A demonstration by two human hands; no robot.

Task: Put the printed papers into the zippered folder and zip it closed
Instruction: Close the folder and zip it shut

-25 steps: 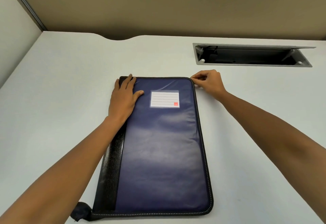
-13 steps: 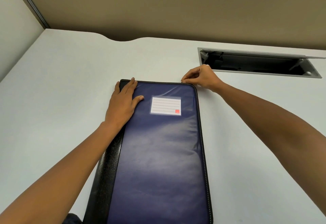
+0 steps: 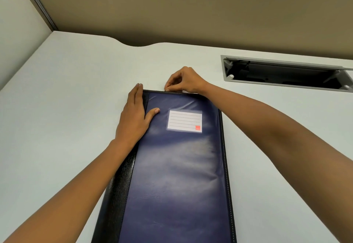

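A dark blue zippered folder point(image 3: 177, 175) with a black spine lies closed on the white desk point(image 3: 57, 128), with a lined label pocket point(image 3: 185, 120) near its far end. My left hand point(image 3: 134, 117) lies flat on the folder's far left corner, fingers together, thumb out. My right hand point(image 3: 184, 81) pinches the zipper pull at the folder's far edge, close to the left corner. The pull itself is hidden by the fingertips. No printed papers are in sight.
An open cable tray slot point(image 3: 286, 74) is set into the desk at the far right. A tan partition wall point(image 3: 191, 9) stands behind the desk, and a pale side panel point(image 3: 15, 22) closes the left.
My right hand has slid leftward along the folder's far edge, from the right corner towards the left corner. The left hand has stayed pressed on the far left corner. The camera moved closer.
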